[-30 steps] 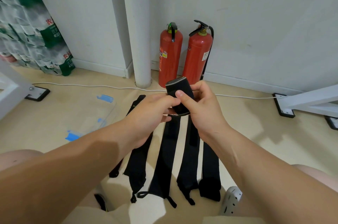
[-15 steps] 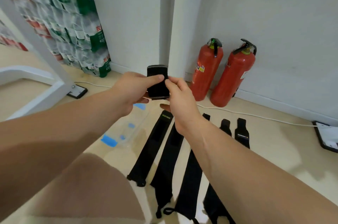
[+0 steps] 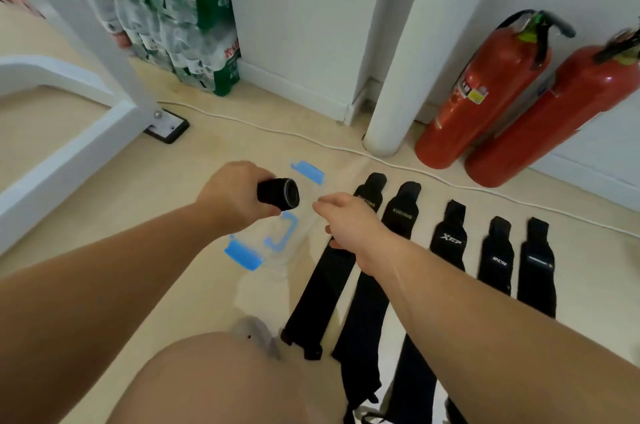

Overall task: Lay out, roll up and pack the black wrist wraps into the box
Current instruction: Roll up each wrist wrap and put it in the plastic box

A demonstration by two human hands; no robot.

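Gripping rolled black fabric wrist wrap [image 3: 278, 194], my left hand [image 3: 231, 195]; right hand [image 3: 348, 220] slack.
Clear blue-clipped box [image 3: 243, 254] directly below.

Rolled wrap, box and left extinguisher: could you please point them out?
Rolled wrap [image 3: 275, 194], head view, its black side.
Box [image 3: 242, 254], head view, near blue clip.
Left extinguisher [image 3: 485, 101], head view, red body.

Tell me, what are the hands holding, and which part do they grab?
The left hand grips the rolled-up black wrist wrap around its curved side, leaving one round end showing. The right hand holds nothing.
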